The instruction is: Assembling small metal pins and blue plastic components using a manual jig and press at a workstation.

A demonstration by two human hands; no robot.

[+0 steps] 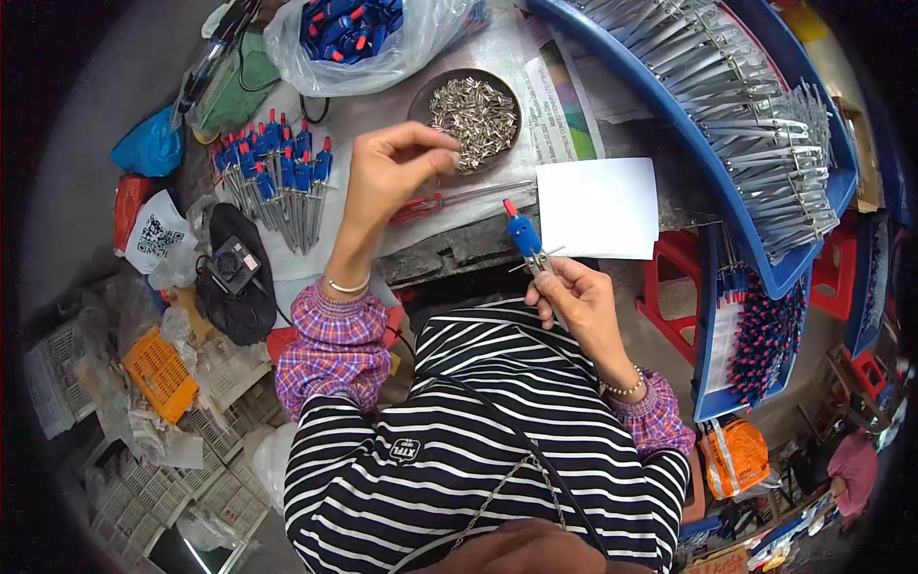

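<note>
- Head view: your right hand [581, 298] is closed on a compass with a blue plastic head, red tip and silver metal legs [523, 235], gripping it by the legs between thumb and fingers.
- You hold that compass just off the near edge of the white-covered desk [375, 103], its red tip tilted away from you and a little to your left; a thin metal pin juts out crosswise below its head.
- Your left hand [387, 182] is over the desk, thumb and forefinger brought close together beside the near left rim of a round dark dish [515, 120]; you cannot tell from here whether they pinch anything.
- Small shiny metal pieces [478, 115] fill the dish before you.
- Toward your desk's left edge lies a bunch of blue-headed, silver-legged compasses [304, 177], red tips pointing mostly away from you.
- At the far edge, you have a clear plastic bag [426, 43] of blue and red parts [349, 27].
- Near your side's edge lie a red-handled tool with a thin metal shaft [488, 190] and a blank white sheet [598, 206].
- To your right, a long blue tray [681, 120] holds rows of silver metal legs [736, 105].
</note>
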